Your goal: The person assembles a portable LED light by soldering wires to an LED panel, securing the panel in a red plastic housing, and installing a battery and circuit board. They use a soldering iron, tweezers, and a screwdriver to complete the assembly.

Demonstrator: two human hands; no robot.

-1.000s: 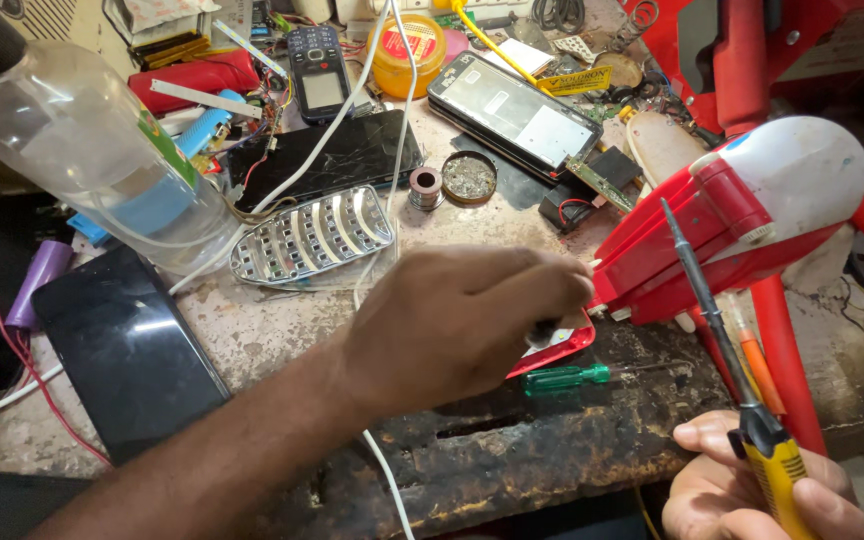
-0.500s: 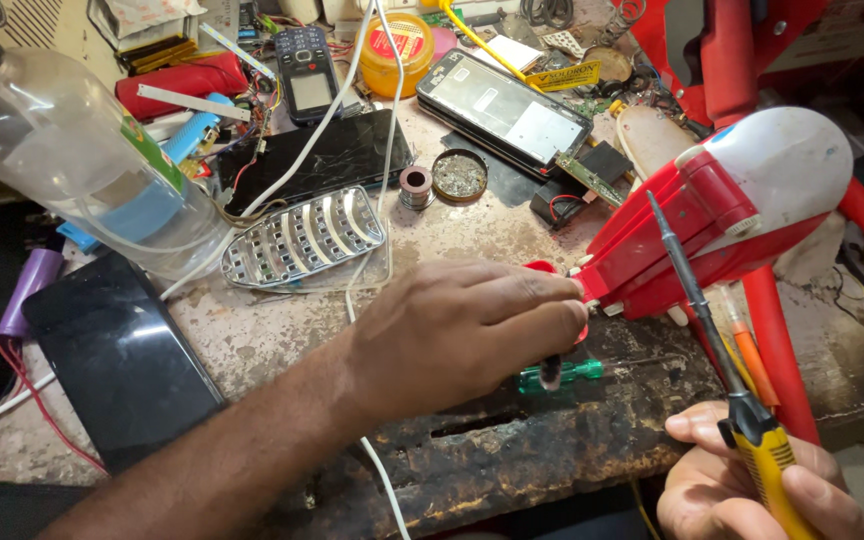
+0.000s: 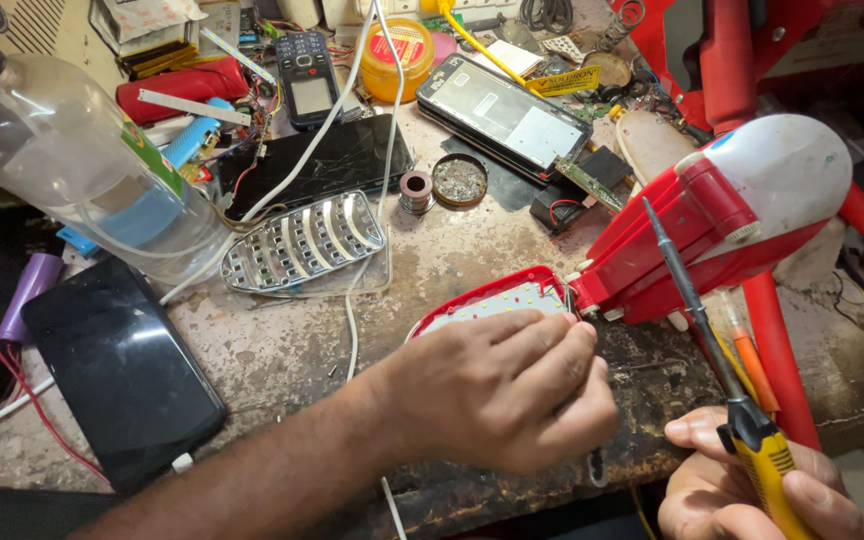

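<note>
Nearest me, my right hand (image 3: 742, 485) gripped the yellow-handled soldering iron (image 3: 712, 350), fingers wrapped tight on its handle and the dark tip raised toward the red-and-white plastic rechargeable lamp (image 3: 722, 220). My left hand (image 3: 507, 395) had shifted down and toward the near edge of the worn grey table (image 3: 282, 350), its fingers curled together around a small dark tool (image 3: 597, 465); I could only see its end poking below them. That move uncovered the lamp's red-rimmed LED panel (image 3: 497, 305), which a moment earlier lay hidden under my palm, so the board now lay open just beyond my knuckles. Further off rested a silver ribbed reflector (image 3: 302, 240), a black tablet (image 3: 122, 370), a clear plastic bottle (image 3: 72, 160) and an opened smartphone (image 3: 502, 110).
</note>
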